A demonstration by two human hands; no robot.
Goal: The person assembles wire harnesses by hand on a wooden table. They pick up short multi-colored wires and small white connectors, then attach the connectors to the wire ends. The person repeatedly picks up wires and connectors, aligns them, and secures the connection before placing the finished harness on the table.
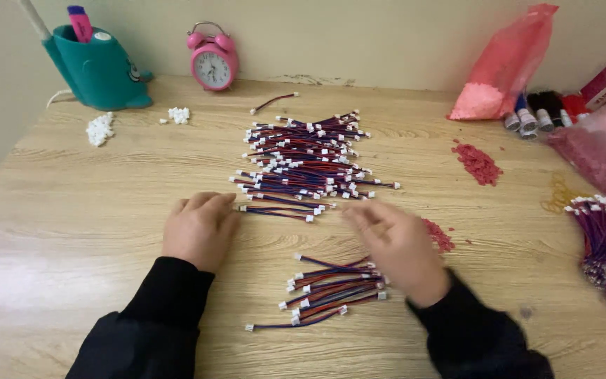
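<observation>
While the large heap of red-and-blue wire leads point(306, 160) lies spread at the middle of the table point(71, 210), a smaller bundle point(331, 288) lies nearer the person, so I judge most leads unsorted. Left hand point(200, 228) rests flat, grip open, touching 1 lead point(278, 209); right hand point(394, 245) is blurred, so I cannot tell its grip.

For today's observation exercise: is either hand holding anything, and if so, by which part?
Nothing is clearly held. The left hand lies flat beside the end of a wire lead. The right hand is blurred near the large wire pile; any hold cannot be told.
</observation>
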